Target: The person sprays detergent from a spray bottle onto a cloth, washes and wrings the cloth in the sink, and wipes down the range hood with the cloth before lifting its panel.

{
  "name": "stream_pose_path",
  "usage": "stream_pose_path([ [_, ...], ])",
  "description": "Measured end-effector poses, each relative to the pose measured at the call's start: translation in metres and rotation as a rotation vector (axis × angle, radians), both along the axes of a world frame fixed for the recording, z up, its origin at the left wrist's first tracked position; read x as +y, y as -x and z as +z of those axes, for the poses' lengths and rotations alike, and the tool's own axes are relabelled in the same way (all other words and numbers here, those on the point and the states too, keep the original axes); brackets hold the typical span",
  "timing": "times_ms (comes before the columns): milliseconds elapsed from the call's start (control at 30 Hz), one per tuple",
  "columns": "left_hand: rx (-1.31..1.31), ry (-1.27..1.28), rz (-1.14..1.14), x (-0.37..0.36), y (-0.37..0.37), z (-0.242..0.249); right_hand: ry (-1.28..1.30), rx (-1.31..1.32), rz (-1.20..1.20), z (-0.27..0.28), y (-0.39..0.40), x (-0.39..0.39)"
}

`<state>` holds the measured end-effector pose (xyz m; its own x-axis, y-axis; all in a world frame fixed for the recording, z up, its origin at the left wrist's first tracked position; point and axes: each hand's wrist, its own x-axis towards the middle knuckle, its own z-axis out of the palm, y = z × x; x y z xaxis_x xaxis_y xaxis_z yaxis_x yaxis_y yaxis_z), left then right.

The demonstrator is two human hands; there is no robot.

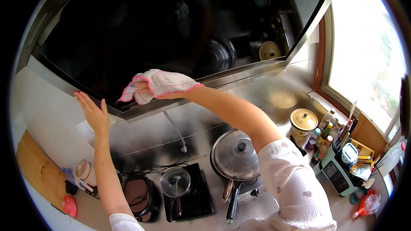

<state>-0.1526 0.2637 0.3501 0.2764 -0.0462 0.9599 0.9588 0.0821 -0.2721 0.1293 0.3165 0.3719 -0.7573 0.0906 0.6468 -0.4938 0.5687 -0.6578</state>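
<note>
A white cloth with pink edging (169, 82) is held in my right hand (145, 90), pressed against the lower left part of the range hood's glossy black panel (141, 30). The cloth hides most of that hand's fingers. My left hand (95, 113) is raised to the hood's lower left corner, its fingers stretched out and resting at the edge. It holds nothing. The hood's metal lower rim (244, 75) runs just beneath the cloth. Pots and my own figure are mirrored in the dark panel.
Below stand a lidded wok (235, 154), a small glass-lidded pan (175, 182) on a black cooktop (201, 196), and a dark round appliance (137, 196). To the right are a cream lidded pot (303, 122), several bottles (327, 134), a green knife-and-utensil holder (338, 173) and a window (364, 55).
</note>
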Motion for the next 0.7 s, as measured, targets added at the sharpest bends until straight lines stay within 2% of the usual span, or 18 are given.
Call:
stream_pose_path([
  [67,-0.003,0.0,0.012,-0.001,-0.002,-0.002,-0.063,0.094,0.084,-0.003,-0.011,0.005],
  [133,0.003,-0.025,0.061,-0.002,-0.002,0.0,-0.179,-0.147,-0.076,0.016,-0.045,-0.026],
  [200,-0.011,-0.013,0.058,-0.002,-0.004,-0.002,-0.218,-0.048,-0.082,0.018,-0.079,-0.005],
  [233,-0.033,-0.008,0.062,-0.001,-0.004,-0.002,0.074,0.021,-0.004,0.009,-0.094,0.011],
  [267,-0.038,-0.005,0.076,-0.001,-0.003,-0.002,0.069,0.091,-0.007,0.011,-0.116,0.007],
  [333,-0.016,-0.018,0.084,0.0,-0.003,-0.001,-0.286,0.123,-0.757,0.008,-0.179,0.016],
  [400,0.002,-0.034,0.096,0.001,-0.004,-0.001,-0.672,0.335,-1.328,-0.011,-0.231,0.03],
  [433,0.007,-0.051,0.119,0.002,-0.005,0.0,-0.889,0.393,-1.727,-0.022,-0.254,0.045],
  [467,0.013,-0.067,0.141,0.003,-0.006,-0.001,-0.997,0.461,-2.097,-0.032,-0.278,0.061],
  [500,0.015,-0.063,0.142,0.004,-0.007,-0.001,-1.021,0.959,-2.06,-0.039,-0.293,0.095],
  [567,-0.014,-0.063,0.108,0.006,-0.009,-0.002,-0.442,1.108,-2.055,-0.047,-0.277,0.094],
  [633,-0.009,-0.052,0.101,0.004,-0.011,-0.002,-0.022,1.306,-1.888,-0.05,-0.231,0.099],
  [667,-0.008,-0.048,0.089,0.004,-0.011,-0.002,0.015,1.273,-1.761,-0.052,-0.204,0.092],
  [700,0.0,-0.041,0.094,0.003,-0.01,-0.002,-0.125,1.181,-1.769,-0.064,-0.176,0.099],
])
